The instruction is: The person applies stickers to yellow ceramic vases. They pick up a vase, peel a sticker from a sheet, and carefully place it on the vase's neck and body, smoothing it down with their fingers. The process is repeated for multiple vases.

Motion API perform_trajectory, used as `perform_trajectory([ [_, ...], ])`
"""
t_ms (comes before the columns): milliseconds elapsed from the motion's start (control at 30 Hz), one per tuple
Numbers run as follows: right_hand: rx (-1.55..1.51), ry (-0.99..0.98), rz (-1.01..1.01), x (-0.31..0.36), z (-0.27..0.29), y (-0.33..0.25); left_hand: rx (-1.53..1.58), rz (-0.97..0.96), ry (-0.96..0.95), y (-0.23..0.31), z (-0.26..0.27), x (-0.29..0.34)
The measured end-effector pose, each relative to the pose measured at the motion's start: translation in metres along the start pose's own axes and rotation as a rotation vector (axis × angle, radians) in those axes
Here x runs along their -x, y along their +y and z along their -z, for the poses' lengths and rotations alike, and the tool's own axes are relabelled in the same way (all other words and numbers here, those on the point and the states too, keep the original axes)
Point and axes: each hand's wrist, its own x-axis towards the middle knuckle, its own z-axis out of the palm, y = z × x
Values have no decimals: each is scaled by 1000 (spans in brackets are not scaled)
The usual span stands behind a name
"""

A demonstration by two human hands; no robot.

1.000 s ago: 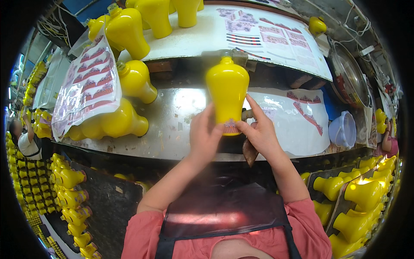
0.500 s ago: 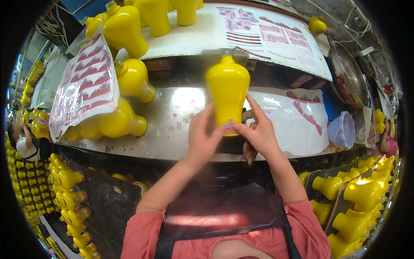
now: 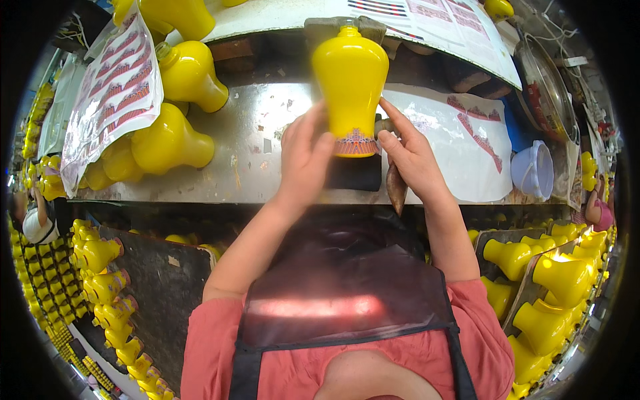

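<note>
A glossy yellow vase (image 3: 350, 80) lies in front of me, neck pointing away toward a grey block (image 3: 373, 28) and foot toward me. A patterned red-and-blue decal band (image 3: 357, 144) wraps the visible side of its foot. My left hand (image 3: 303, 150) is beside the foot on the left, slightly blurred, fingers stretched out and thumb clear of the decal. Along the right side, my right hand (image 3: 415, 152) has its index finger and thumb near the vase. Its curled lower fingers hold a brown pointed tool (image 3: 397, 190), mostly hidden by the palm. Beneath the foot is a black pad (image 3: 353, 175).
Yellow vases (image 3: 193, 73) lie on the left of the metal bench, partly under a decal sheet (image 3: 123, 77). Another decal sheet (image 3: 460, 160) is on the right, by a pale bucket (image 3: 533, 172). More vases (image 3: 563, 277) fill racks on both sides. People work at the far edges.
Both thumbs have come off the foot, and the hands have spread apart. The decal now shows as a band across the foot's width. My view has tilted downward.
</note>
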Motion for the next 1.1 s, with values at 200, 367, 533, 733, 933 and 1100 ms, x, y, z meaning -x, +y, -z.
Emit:
perform_trajectory([
  [200, 45, 88, 58, 0, -16, -4, 23, -16, 77, 5, -11, -4],
  [367, 47, 91, 36, 0, -17, -8, 120, 26, 110, 7, -15, -6],
  [533, 52, 109, 72, -1, -19, -8, 217, 61, 95, 8, -13, -6],
  [733, 40, 91, 43, 0, -17, -7, 227, 82, 91, 8, -13, -5],
  [933, 20, 109, 45, -1, -19, -11, 259, 122, 92, 9, -13, -6],
  [1100, 22, 85, -23, 3, -16, -14, 237, 150, 94, 8, -13, -4],
])
